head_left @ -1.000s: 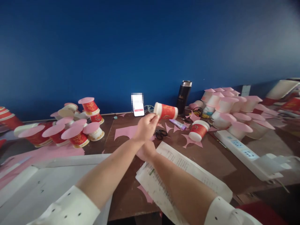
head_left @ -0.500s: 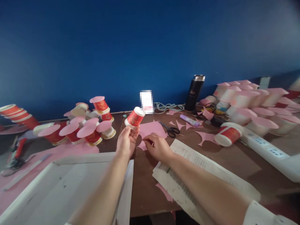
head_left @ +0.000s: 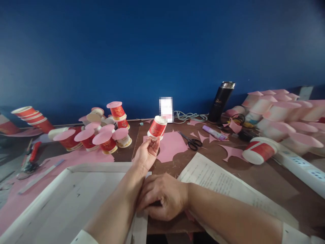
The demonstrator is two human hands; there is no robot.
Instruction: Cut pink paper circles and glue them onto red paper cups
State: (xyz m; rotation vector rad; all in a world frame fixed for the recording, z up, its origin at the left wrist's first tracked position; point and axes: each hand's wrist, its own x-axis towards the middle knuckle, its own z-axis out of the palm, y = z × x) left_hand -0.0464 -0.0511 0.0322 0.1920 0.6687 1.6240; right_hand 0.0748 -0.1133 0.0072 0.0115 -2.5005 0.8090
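As the left fingers grip the cup above them, positioning seems in hand, the next move probably calling for steadiness, while the right fingers curl, their hold unclear.

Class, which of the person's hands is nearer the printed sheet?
Right: the right hand is just left of the sheet; the left hand is farther left and forward, holding a red cup.

No word or number can be read for certain. Gold script on the dark flask, right of centre, seems too small to make out, as do the printed lines on the paper sheet at lower right; the bright screen mid-frame is pixelated.
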